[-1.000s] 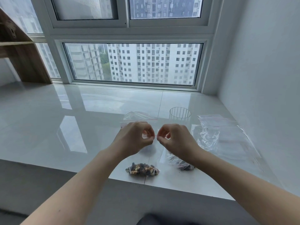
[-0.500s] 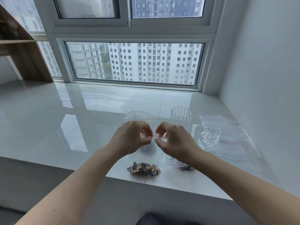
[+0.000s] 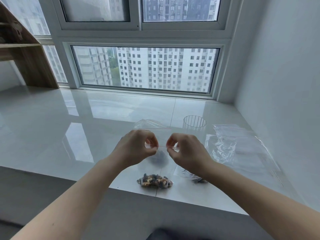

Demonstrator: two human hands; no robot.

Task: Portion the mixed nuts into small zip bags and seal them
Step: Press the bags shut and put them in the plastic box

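Two hands work above a shiny white tabletop (image 3: 52, 135). The left hand (image 3: 136, 148) and the right hand (image 3: 187, 153) each pinch the red zip strip at the top of one small zip bag (image 3: 160, 157), held up in the air between them; each grip is thumb and fingers pressed together on the strip, with a short bit of red line showing between the two hands. The bag hangs down and has a dark lump of nuts in it, but it looks blurry, so it is hard to tell how full it is. One filled bag of mixed nuts (image 3: 155, 181) lies flat near the front edge of the tabletop. One more bag with nuts (image 3: 195, 177) lies just beside it, partly hidden under the right wrist. One clear ribbed cup (image 3: 194, 124) stands farther back. Some empty clear bags (image 3: 239, 146) lie in a loose pile on the right, and one more empty bag (image 3: 149, 123) lies behind the hands. A big window (image 3: 145, 68) shows tall white buildings. A wooden shelf (image 3: 24, 54) stands at the left, and a plain white wall (image 3: 280, 84) is at the right.
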